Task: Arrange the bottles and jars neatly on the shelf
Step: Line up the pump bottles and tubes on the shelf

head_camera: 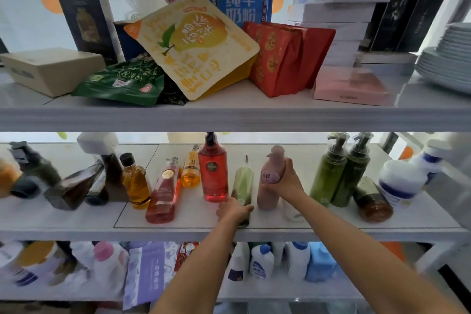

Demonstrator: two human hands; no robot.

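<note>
a: where are the person's hands?
b: both are on the middle shelf (331, 233). the left hand (233, 210) curls round the lower part of a pale green bottle (244, 178), near the shelf's front edge. the right hand (286, 182) is wrapped round the middle of a pink bottle (269, 196), which stands just beside the green one.
a: what stands around them?
b: left of the green one, a red pump bottle (212, 173) stands upright, very close; whether they touch cannot be told. further left a pink-red bottle (163, 194) lies tilted toward the front, with an orange bottle (190, 173) behind it and an amber bottle (136, 185) just beside it. dark bottles (74, 188) at the far left lean on each other, blurred.
a: and on the right?
b: two green pump bottles (328, 176) stand side by side. a brown jar (373, 202) lies on its side in front of them, and a white jar (400, 183) with a blue band sits near the shelf's end.
</note>
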